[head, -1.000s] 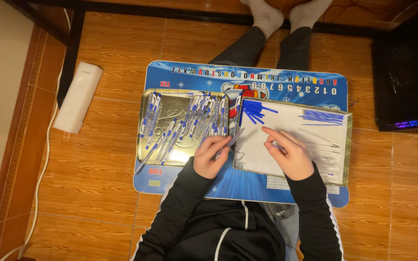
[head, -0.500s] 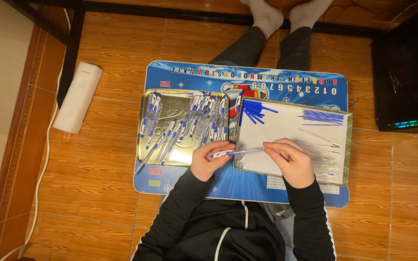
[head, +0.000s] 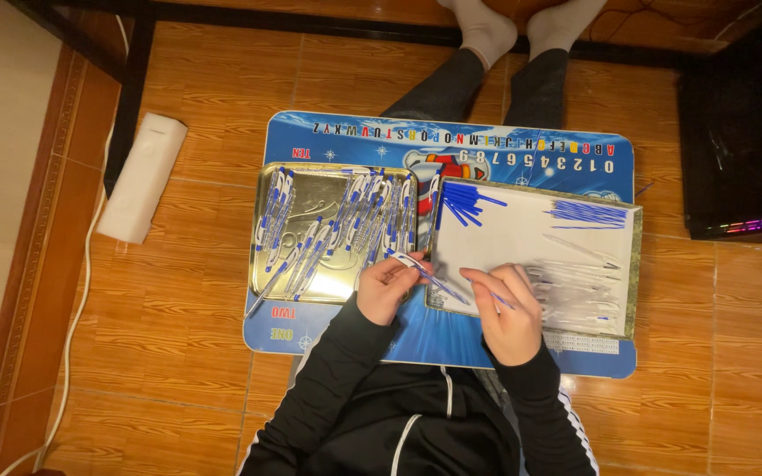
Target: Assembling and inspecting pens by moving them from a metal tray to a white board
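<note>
Your left hand (head: 387,289) grips a pen (head: 409,261) over the gold tray (head: 339,289); your right hand (head: 509,310) pinches its refill (head: 444,288). Many pens remain; refills (head: 467,199) and barrels (head: 577,291) are sorted on paper (head: 513,234).

Left hand (head: 387,287) curled, right hand (head: 510,310) fingers seemingly pinched

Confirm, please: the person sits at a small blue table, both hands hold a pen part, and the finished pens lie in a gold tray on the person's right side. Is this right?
One detail is wrong. The head view shows the gold tray of pens on the person's left side, not the right. The rest holds: the left hand and right hand hold pen parts over the small blue table.
</note>
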